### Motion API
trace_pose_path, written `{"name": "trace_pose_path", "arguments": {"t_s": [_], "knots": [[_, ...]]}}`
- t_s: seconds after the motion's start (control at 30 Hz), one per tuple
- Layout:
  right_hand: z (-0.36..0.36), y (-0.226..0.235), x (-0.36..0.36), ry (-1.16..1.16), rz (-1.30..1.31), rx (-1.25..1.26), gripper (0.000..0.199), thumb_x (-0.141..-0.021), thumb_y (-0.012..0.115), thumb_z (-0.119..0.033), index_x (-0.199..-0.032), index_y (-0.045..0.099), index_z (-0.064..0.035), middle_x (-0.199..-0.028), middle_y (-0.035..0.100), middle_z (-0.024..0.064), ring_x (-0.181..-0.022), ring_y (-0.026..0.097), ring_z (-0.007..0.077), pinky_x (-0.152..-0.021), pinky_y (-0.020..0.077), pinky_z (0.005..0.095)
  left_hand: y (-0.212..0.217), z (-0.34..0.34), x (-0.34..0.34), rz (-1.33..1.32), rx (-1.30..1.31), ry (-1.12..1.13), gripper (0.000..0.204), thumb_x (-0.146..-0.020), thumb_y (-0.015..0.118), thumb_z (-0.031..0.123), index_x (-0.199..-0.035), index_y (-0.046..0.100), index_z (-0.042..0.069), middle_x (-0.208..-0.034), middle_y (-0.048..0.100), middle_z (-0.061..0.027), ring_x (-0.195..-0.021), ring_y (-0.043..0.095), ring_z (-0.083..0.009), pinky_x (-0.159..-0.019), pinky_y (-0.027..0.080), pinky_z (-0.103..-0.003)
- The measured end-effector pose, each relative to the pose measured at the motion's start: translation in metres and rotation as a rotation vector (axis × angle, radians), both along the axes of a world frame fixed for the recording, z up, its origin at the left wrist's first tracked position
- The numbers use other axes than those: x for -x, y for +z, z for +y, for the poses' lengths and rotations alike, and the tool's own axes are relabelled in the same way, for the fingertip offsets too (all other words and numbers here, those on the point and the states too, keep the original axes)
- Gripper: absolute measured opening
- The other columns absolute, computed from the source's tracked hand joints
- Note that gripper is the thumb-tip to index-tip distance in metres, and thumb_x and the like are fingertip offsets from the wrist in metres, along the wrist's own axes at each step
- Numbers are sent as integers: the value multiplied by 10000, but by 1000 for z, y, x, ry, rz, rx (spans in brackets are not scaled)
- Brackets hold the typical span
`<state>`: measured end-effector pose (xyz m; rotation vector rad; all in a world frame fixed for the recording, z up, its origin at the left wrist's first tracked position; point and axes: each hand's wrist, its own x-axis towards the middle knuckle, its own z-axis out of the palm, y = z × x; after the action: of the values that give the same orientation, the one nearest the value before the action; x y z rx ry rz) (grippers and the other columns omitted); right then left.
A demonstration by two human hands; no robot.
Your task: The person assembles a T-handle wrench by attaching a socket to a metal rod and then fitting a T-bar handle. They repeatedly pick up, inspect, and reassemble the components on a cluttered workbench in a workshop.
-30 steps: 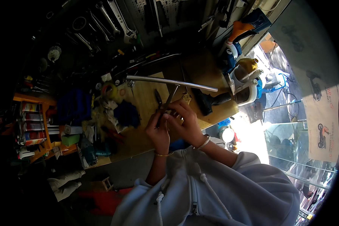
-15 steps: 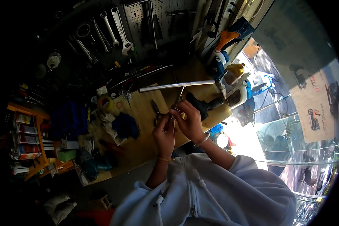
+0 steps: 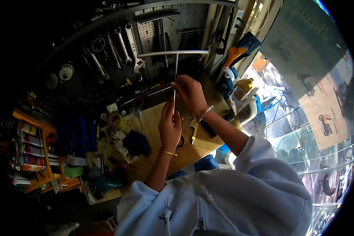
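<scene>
A silver T-handle wrench (image 3: 176,66) stands upright in front of me, its long crossbar at the top. My right hand (image 3: 192,93) is closed around its shaft below the crossbar, fingertips pinched together. Lower down, my left hand (image 3: 169,128) is closed on the thin lower part of the rod, which shows as a bright line between the two hands. Its lower end is hidden by the left hand. Under my right forearm, a small yellow-handled metal piece (image 3: 194,130) lies on the wooden workbench (image 3: 153,118), beside a black object (image 3: 213,128).
Wrenches (image 3: 123,44) hang on the dark pegboard behind the bench. A blue cloth (image 3: 136,144), tape rolls (image 3: 115,120) and a blue bin (image 3: 76,133) are on the left. White and yellow jugs (image 3: 250,100) stand at the right. An orange shelf (image 3: 47,167) holds cans.
Both hands have moved up and away from me with the T-handle wrench, its crossbar now higher against the pegboard. The yellow-handled piece on the bench has come into sight.
</scene>
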<state>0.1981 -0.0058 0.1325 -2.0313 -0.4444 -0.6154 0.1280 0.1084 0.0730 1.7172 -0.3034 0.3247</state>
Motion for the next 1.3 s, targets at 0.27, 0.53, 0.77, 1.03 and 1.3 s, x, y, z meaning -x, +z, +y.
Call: {"name": "trace_pose_path", "arguments": {"t_s": [0.27, 0.53, 0.77, 1.03, 1.3], "knots": [[-6, 22, -93, -14, -117, 152, 225, -842, 651, -178, -764, 577, 20, -731, 597, 173, -651, 610, 354, -585, 469, 398, 3, -6, -87, -331, -371, 89, 708, -820, 574, -7, -1454, 262, 31, -1418, 394, -168, -1221, 423, -344, -1022, 341, -416], [-13, 40, -176, -36, -67, 222, 245, -832, 651, -225, -746, 608, 1, -732, 630, 211, -731, 613, 410, -652, 488, 466, 10, -14, -180, -210, -289, -50, 786, -797, 618, 21, -1460, 197, 16, -1433, 368, -151, -1281, 382, -355, -1042, 299, -428], [-15, 33, -228, -3, -37, 254, 244, -831, 650, -226, -757, 617, 4, -729, 636, 214, -729, 616, 411, -666, 490, 475, 10, -16, -228, -164, -374, -33, 805, -829, 668, 92, -1485, 200, 104, -1486, 300, -129, -1157, 521, -324, -759, 512, -381], [-19, 16, -256, 59, -28, 252, 226, -834, 649, -193, -754, 609, 14, -743, 634, 215, -743, 609, 410, -670, 481, 479, -10, -26, -248, -131, -378, 16, 843, -812, 698, 135, -1485, 193, 92, -1490, 286, -147, -1152, 529, -313, -759, 512, -369], [-22, 7, -270, 107, 7, 236, 234, -840, 652, -192, -755, 601, 20, -746, 629, 214, -726, 606, 409, -661, 480, 474, -23, -29, -263, -87, -382, 37, 863, -818, 699, 135, -1496, 165, 123, -1510, 261, -114, -1189, 496, -314, -795, 500, -385]]}}
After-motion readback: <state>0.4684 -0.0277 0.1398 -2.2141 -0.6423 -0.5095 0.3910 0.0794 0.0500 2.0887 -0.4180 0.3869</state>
